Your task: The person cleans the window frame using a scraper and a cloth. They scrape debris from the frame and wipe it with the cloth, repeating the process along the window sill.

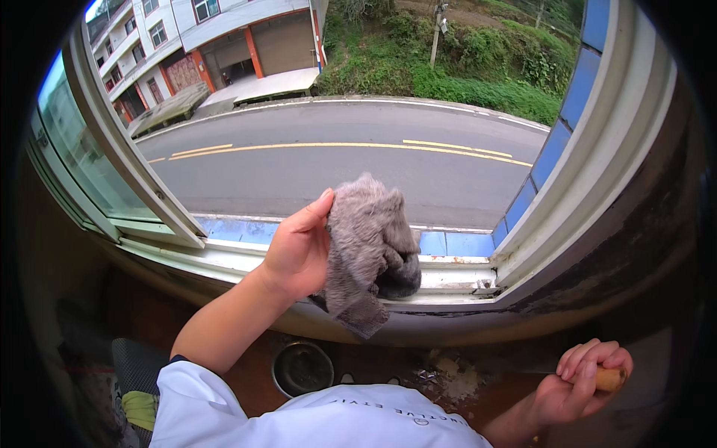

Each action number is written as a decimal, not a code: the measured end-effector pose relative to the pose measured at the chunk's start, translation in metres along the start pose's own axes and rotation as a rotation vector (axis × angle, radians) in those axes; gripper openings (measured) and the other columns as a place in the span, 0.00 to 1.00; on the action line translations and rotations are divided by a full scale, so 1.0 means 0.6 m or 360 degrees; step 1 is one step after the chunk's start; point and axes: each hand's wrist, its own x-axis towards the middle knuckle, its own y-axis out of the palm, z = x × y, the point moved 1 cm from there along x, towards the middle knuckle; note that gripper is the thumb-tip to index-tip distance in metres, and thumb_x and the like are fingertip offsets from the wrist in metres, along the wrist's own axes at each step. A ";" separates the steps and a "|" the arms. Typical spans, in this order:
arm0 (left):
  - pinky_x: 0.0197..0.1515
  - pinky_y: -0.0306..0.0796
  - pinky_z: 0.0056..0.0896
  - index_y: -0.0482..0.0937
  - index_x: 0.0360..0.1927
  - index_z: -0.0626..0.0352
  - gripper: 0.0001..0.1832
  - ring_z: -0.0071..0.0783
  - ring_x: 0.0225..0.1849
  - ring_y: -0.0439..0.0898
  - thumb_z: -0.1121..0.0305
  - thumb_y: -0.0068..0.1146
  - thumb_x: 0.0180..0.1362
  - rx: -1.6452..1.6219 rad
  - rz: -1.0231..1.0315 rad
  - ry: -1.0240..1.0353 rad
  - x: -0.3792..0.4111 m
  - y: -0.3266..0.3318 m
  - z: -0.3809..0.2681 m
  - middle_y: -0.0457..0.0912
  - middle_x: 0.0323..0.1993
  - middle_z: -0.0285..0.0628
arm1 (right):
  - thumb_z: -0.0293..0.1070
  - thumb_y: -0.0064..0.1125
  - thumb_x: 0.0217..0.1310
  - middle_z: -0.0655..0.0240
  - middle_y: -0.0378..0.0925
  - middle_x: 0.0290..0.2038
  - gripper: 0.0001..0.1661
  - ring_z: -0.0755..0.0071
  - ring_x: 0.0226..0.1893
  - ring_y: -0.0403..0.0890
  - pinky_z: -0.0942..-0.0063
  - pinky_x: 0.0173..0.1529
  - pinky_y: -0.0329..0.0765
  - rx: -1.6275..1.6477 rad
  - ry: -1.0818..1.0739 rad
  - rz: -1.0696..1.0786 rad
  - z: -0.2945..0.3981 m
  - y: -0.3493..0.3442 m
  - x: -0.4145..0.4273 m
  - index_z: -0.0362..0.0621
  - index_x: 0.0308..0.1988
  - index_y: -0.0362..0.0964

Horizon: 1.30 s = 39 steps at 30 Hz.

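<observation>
My left hand (299,252) holds up a crumpled grey-brown cloth (358,241) in front of the window opening, its thumb along the cloth's left edge. The cloth's lower end hangs over the white window sill track (454,278). Low at the right, away from the window, my right hand (585,381) is closed around a wooden handle (610,379). Only the handle's rounded end shows; whatever it belongs to is hidden or too dark to tell.
A sliding glass pane (95,162) stands at the left of the opening. Blue tiles (456,244) line the outer ledge, above a road (336,123). On the floor are a metal basin (302,369) and pale debris (456,378); a yellow-green cloth (139,409) lies at lower left.
</observation>
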 end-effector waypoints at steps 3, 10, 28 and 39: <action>0.63 0.60 0.49 0.65 0.57 0.65 0.26 0.45 0.58 0.70 0.55 0.44 0.63 -0.0010 0.0024 -0.0007 -0.001 -0.004 0.003 0.70 0.56 0.50 | 0.21 0.47 0.51 0.69 0.59 0.22 0.10 0.83 0.14 0.56 0.87 0.16 0.54 -0.0043 0.0195 0.0019 -0.010 -0.005 0.000 0.42 0.36 0.57; 0.56 0.69 0.42 0.69 0.50 0.71 0.29 0.42 0.47 0.78 0.61 0.60 0.47 0.0659 -0.0051 0.0310 -0.016 0.051 -0.040 0.77 0.45 0.52 | 0.19 0.62 0.44 0.71 0.70 0.21 0.14 0.84 0.20 0.68 0.83 0.27 0.68 -0.0386 0.0443 0.0730 -0.041 0.029 0.001 0.41 0.30 0.64; 0.54 0.67 0.34 0.73 0.48 0.56 0.21 0.29 0.46 0.75 0.50 0.42 0.65 0.0109 0.0802 0.0001 0.079 0.170 0.003 0.78 0.44 0.39 | 0.23 0.54 0.50 0.66 0.61 0.18 0.14 0.82 0.11 0.57 0.86 0.13 0.56 -0.0168 0.0109 0.0190 0.042 0.013 0.025 0.41 0.34 0.55; 0.56 0.62 0.52 0.67 0.53 0.57 0.23 0.37 0.52 0.70 0.49 0.41 0.65 0.0114 0.0127 -0.0565 0.168 0.053 0.123 0.72 0.52 0.42 | 0.26 0.50 0.56 0.71 0.57 0.19 0.10 0.84 0.11 0.54 0.86 0.11 0.53 -0.0136 -0.0256 0.0182 0.083 0.037 0.000 0.42 0.31 0.55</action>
